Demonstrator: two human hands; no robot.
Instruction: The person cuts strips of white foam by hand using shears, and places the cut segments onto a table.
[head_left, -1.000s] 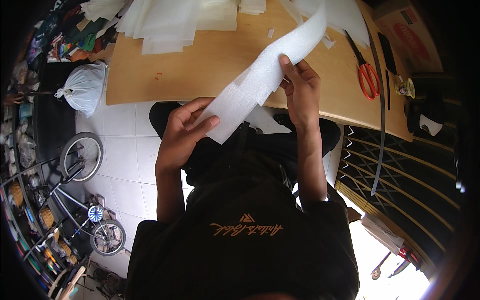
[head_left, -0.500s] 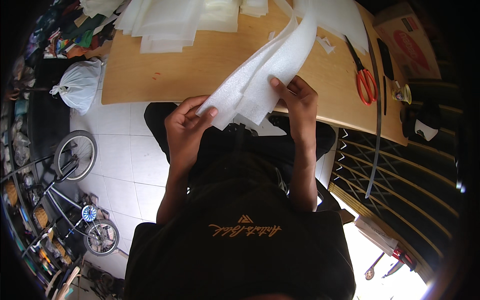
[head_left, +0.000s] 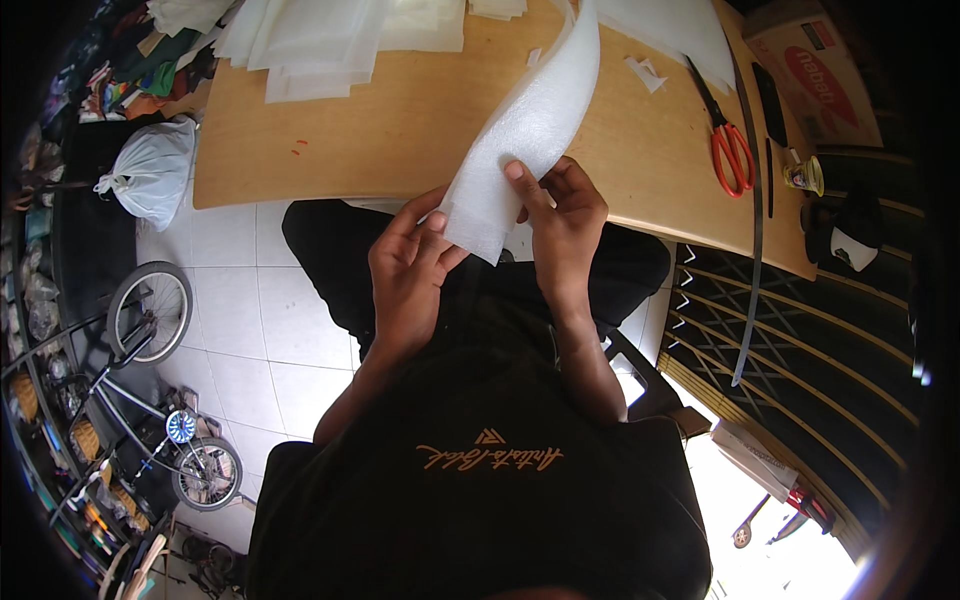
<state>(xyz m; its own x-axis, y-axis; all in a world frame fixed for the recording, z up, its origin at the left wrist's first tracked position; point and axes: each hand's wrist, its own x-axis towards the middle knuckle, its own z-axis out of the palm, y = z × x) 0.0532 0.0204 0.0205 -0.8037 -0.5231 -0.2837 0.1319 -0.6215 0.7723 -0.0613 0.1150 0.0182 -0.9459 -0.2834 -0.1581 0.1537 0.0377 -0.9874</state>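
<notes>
A long strip of white foam sheet [head_left: 535, 110] is held up over the near table edge, its near end above my lap and its far part curving back across the table. My left hand [head_left: 408, 265] pinches the near left corner, thumb on top and fingers beneath. Farther up the right edge, my right hand [head_left: 568, 225] grips the sheet with its thumb pressed on the upper face and its fingers partly hidden behind. The layers lie nearly on top of one another at the near end.
Stacked white foam sheets [head_left: 320, 45] lie at the table's far left. On the right are scissors with orange handles [head_left: 733, 160], foam scraps [head_left: 646, 73], a long dark flat strip [head_left: 755, 240], a small yellow cup [head_left: 803, 174] and a cardboard box [head_left: 815, 80]. A tied white bag [head_left: 155, 170] stands left of the table.
My hands have come closer together, the left moving right and the right moving slightly left and nearer. The two spread foam layers now overlap almost fully.
</notes>
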